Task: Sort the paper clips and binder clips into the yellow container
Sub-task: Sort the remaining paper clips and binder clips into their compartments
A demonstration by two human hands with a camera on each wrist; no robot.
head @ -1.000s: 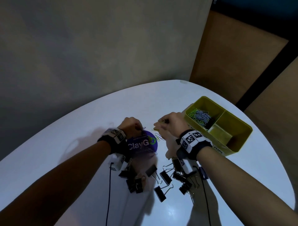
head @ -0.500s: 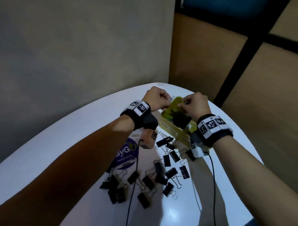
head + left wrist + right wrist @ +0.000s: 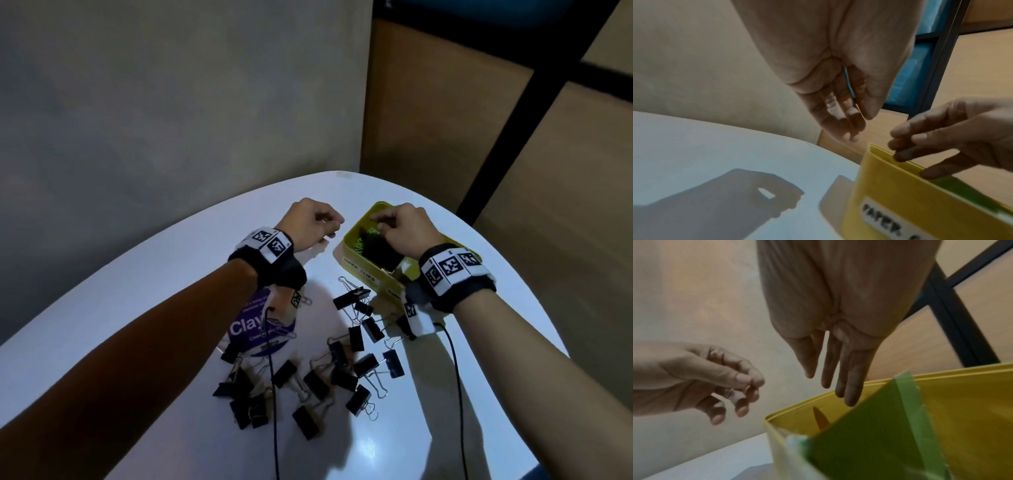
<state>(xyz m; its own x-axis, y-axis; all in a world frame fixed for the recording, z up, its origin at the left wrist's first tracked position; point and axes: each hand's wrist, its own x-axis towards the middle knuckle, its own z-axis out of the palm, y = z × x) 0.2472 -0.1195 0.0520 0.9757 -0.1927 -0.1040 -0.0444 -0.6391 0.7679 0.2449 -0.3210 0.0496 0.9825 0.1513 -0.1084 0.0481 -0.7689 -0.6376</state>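
White bench (image 3: 342, 192) with rounded far edge, bare surface left of the hands. Yellow container (image 3: 356, 255) near right edge, paper clips (image 3: 359, 245) inside. Binder clips (image 3: 364, 365) scattered on the near side. Right hand (image 3: 407, 228) over container, fingers straight, loose. Left hand (image 3: 310, 224) just left of it, fingers loosely curled, thumb touching fingertips, holding nothing visible.

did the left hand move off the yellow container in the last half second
Yes. The left hand has drawn back to its own side: it was over the yellow container, and now hangs over bare table beside the container's rim.
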